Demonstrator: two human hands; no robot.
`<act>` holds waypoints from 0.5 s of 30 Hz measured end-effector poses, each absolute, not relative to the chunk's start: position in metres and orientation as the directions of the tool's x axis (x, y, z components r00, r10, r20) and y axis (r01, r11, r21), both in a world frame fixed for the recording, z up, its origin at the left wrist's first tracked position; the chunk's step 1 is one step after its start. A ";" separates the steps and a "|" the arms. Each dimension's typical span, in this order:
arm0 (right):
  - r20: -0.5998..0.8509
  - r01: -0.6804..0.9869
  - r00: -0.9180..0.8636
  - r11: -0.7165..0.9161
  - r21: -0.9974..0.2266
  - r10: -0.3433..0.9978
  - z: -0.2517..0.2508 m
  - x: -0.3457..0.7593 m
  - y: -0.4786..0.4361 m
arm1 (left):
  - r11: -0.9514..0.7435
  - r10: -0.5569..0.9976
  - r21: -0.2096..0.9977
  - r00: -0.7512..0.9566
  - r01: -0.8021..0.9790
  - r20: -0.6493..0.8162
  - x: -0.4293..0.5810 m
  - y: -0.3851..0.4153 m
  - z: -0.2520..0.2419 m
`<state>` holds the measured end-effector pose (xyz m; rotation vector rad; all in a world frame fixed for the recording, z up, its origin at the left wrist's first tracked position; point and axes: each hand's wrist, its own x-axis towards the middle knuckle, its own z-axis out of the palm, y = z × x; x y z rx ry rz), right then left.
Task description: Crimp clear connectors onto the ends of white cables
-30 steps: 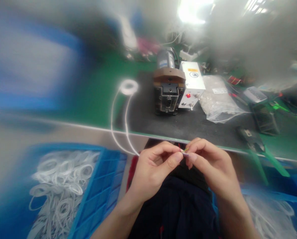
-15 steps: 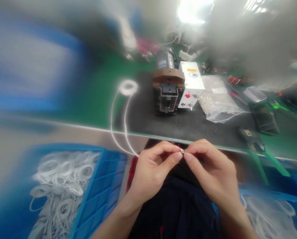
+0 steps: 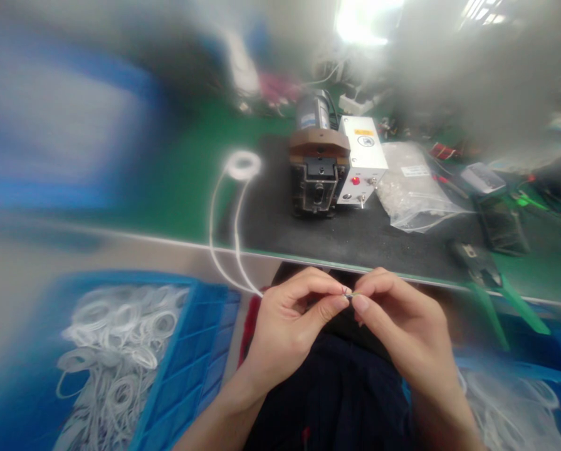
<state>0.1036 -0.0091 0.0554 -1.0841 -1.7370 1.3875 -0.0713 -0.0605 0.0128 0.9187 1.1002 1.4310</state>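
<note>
A white cable (image 3: 237,233) runs from a small coil on the bench down into my left hand (image 3: 292,319), whose thumb and forefinger pinch it close to its end. Thin coloured wires (image 3: 348,295) stick out of that end between my two hands. My right hand (image 3: 397,319) pinches the tips of these wires between thumb and forefinger. Both hands are held in front of the bench edge, above my dark clothing, with the fingertips almost touching. The fingers cover most of the wire ends.
On a black mat stands a machine (image 3: 318,166) with a white control box (image 3: 362,160). Right of it lie a clear plastic bag (image 3: 416,188) and green-handled pliers (image 3: 489,275) overhanging the edge. A blue crate (image 3: 167,376) of coiled white cables is at lower left; more coils (image 3: 510,407) lie lower right.
The fingertips of both hands have shifted slightly down and to the right. The red wire that stood up now lies lower between the fingers. The coil on the bench has not moved.
</note>
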 end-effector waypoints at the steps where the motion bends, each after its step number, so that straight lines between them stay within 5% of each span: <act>1: -0.003 0.199 -0.442 0.095 -0.975 0.897 0.055 0.104 -0.009 | -0.015 0.989 0.960 -0.142 -0.279 -0.026 -0.071 -0.061 0.013; 15: -0.036 0.194 -0.437 0.055 -0.979 0.899 0.056 0.104 -0.012 | 0.005 0.990 0.949 -0.130 -0.316 -0.049 -0.072 -0.060 0.015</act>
